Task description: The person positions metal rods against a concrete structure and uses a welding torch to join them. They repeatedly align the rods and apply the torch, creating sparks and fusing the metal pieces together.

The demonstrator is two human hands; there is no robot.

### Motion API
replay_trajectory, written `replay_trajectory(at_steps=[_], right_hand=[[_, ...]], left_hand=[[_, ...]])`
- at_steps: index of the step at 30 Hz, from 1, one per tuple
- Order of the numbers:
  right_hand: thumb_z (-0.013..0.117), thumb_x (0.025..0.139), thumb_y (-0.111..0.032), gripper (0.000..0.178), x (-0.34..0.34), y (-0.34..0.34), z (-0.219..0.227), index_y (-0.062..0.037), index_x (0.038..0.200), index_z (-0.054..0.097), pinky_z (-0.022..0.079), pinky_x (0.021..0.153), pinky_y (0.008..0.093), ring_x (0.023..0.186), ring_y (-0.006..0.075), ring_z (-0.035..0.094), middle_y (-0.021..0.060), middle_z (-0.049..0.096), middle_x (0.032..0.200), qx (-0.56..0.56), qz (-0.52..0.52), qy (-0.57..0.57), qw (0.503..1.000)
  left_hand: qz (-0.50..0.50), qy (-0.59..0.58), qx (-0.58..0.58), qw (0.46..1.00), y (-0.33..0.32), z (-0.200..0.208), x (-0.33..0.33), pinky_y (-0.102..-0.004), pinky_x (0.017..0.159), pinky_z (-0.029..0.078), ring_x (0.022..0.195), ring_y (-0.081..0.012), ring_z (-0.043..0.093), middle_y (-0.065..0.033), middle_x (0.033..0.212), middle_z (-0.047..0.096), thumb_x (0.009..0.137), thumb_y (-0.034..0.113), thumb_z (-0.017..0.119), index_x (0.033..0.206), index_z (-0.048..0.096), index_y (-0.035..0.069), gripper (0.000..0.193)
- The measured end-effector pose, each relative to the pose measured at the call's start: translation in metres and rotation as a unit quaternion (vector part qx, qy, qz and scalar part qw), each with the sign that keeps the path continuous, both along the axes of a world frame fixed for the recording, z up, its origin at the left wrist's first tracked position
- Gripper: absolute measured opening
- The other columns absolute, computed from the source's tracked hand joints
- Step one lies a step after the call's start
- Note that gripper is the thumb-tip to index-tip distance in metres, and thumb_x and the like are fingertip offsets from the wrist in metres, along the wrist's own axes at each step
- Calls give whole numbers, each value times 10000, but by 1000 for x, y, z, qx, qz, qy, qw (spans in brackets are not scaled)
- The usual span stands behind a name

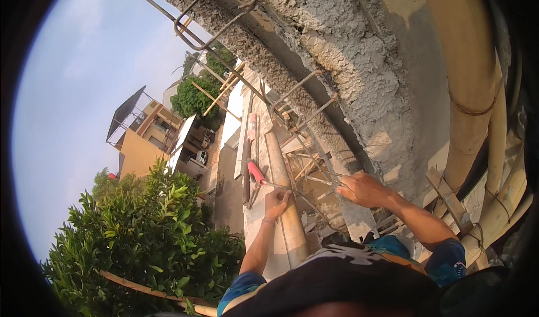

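Observation:
My left hand [275,204] is closed beside an upright bamboo pole [293,233], with its fingers at the thin metal shaft of a red-handled hand tool [256,172]. The red grip sticks out beyond my fingers, up and to the left. My right hand [359,190] is closed around thin metal pieces [323,180] that point left. Whether they are wires or a slim tool I cannot make out. Between and above my hands, bent steel bars [306,84] stick out of the rough concrete beam.
Rough grey mortar [348,64] covers the wall at upper right. Thick bamboo poles [469,103], tied with wire, stand on the right. A leafy tree [140,238] fills the lower left. Far below lie planks, debris and a paved lane [228,204], with an orange-yellow building [143,154] beyond.

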State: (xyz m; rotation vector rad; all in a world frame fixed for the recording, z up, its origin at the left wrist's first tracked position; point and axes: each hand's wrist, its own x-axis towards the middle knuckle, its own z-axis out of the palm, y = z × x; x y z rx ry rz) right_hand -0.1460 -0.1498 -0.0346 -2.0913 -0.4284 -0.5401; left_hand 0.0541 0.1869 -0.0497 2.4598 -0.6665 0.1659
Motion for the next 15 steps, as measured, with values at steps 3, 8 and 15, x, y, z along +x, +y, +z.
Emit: replay_trajectory(at_steps=[3, 8, 15], right_hand=[[541, 1019, -358, 404, 3, 0, -10, 21, 878, 542, 430, 673, 525, 729, 468, 602, 253, 599, 707, -59, 6, 55, 997], [575, 1017, -290, 316, 4, 3, -12, 7, 916, 534, 422, 726, 501, 751, 446, 541, 223, 545, 738, -49, -13, 84, 995], [536, 1026, -298, 334, 2, 6, -10, 31, 968, 558, 452, 737, 525, 787, 490, 602, 264, 620, 782, -102, 6, 147, 984]], left_hand=[[-24, 0, -46, 999, 3, -12, 8, -302, 643, 541, 660, -164, 695, -137, 745, 732, 886, 206, 763, 892, 741, -19, 227], [2, -6, -31, 1000, 4, -16, 15, -310, 624, 533, 608, -165, 674, -137, 712, 719, 887, 211, 761, 877, 737, -19, 231], [-13, -43, -44, 998, 5, -8, 2, -318, 588, 511, 587, -188, 657, -139, 700, 694, 886, 211, 759, 858, 731, -10, 224]])
